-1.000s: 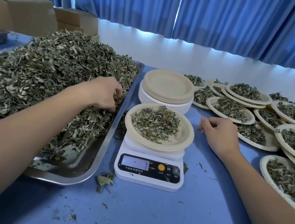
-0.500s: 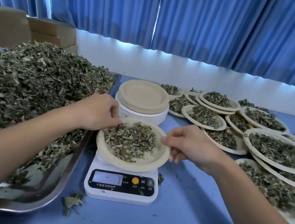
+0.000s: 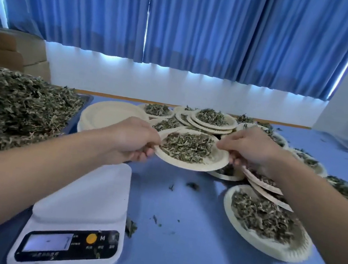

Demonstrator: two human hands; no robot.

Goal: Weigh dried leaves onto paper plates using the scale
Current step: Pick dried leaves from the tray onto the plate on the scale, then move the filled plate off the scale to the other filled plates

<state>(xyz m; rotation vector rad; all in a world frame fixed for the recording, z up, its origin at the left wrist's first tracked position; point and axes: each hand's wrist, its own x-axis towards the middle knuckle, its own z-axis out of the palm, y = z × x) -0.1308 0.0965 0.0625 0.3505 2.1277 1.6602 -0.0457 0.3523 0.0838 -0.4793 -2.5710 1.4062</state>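
Note:
A paper plate (image 3: pixel 214 161) heaped with dried leaves hangs in the air above the blue table, beyond the scale. My left hand (image 3: pixel 134 140) pinches its left rim and my right hand (image 3: pixel 249 148) pinches its right rim. The white digital scale (image 3: pixel 81 215) stands at the near left with its platform bare and its display lit. A big pile of dried leaves (image 3: pixel 10 107) fills the tray on the left. A stack of unused paper plates (image 3: pixel 106 115) sits behind my left hand.
Several filled paper plates (image 3: pixel 266 222) crowd the right and far side of the table, some overlapping. Leaf crumbs lie scattered on the blue tabletop (image 3: pixel 182 249). Cardboard boxes (image 3: pixel 7 53) stand at the far left under blue curtains.
Both hands took hold of the filled plate and lifted it off the scale, carrying it forward and to the right. The scale's platform is now bare.

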